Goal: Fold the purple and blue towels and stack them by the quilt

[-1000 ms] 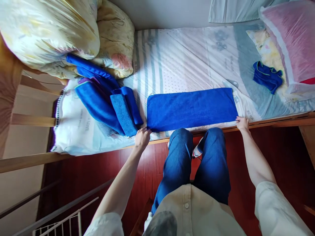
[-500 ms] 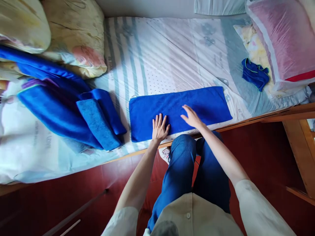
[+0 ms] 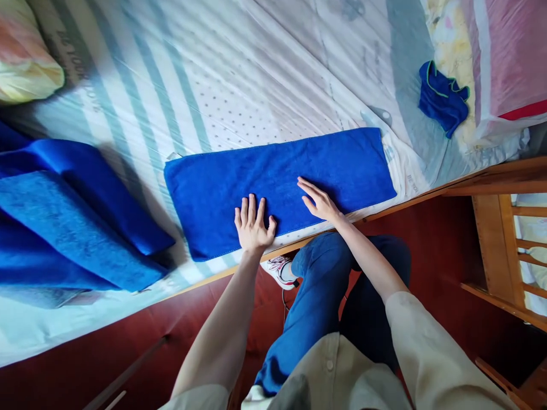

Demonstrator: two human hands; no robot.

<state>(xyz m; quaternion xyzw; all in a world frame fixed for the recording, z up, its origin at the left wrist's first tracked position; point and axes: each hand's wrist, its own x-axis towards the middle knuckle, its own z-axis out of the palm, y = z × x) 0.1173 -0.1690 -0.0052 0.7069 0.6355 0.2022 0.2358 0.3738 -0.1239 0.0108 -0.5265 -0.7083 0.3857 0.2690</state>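
Observation:
A long folded blue towel [image 3: 350, 162] lies flat along the near edge of the mattress [image 3: 265, 85]. My left hand [image 3: 252, 223] rests flat on the towel's near edge with fingers spread, open. My right hand [image 3: 318, 200] lies on the towel just to the right of it, fingers stretched out, open. Both hands sit near the towel's middle and hold nothing.
Folded blue towels [image 3: 72, 222] are stacked at the left. A small crumpled blue cloth [image 3: 442, 97] lies at the far right beside a pink pillow [image 3: 510, 54]. A yellowish pillow [image 3: 23, 62] is at top left. The wooden bed rail [image 3: 470, 182] and a wooden frame [image 3: 498, 250] stand right.
My hands left the towel's two ends and came to its middle, now pressing flat. The view has moved closer and shifted right over the bed.

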